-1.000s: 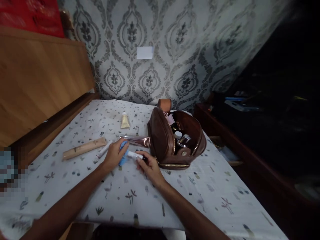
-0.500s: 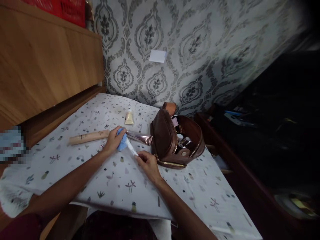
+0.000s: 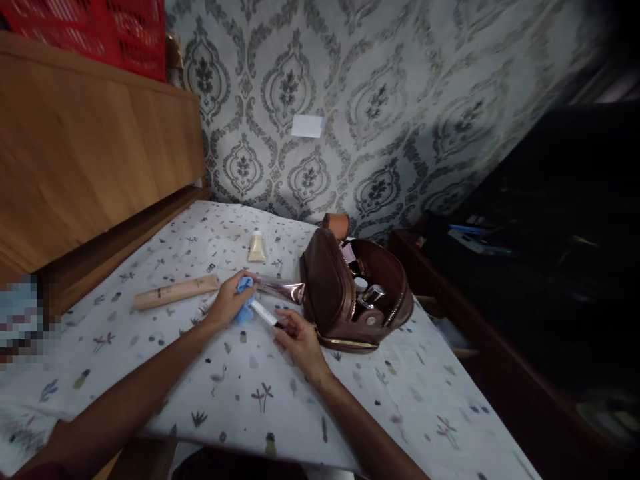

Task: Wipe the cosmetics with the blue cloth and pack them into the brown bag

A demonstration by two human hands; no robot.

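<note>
My left hand (image 3: 226,307) is closed around a blue cloth (image 3: 245,312), which it presses against one end of a slim white tube (image 3: 264,313). At the tube's dark other end, the thumb and fingers of my right hand (image 3: 303,345) pinch it. Just beyond the cloth lies a shiny pink metallic tube (image 3: 284,289), its wide end by the bag. A long peach tube (image 3: 175,292) rests left of my left hand, and a small tube (image 3: 203,309) partly shows beside that hand. Farther back is a small cream-coloured tube (image 3: 257,248).
An open brown cosmetic bag (image 3: 327,287) with several items inside sits right of my hands. Behind it stands a tan cylindrical object (image 3: 337,225). The patterned tablecloth (image 3: 240,407) covers the table, bordered by a wooden cabinet (image 3: 110,140) and the papered wall (image 3: 345,153).
The view has tilted up slightly, so things sit lower. My right hand has shifted its grip, exposing the white tube's dark end. The cloth stays in my left hand.
</note>
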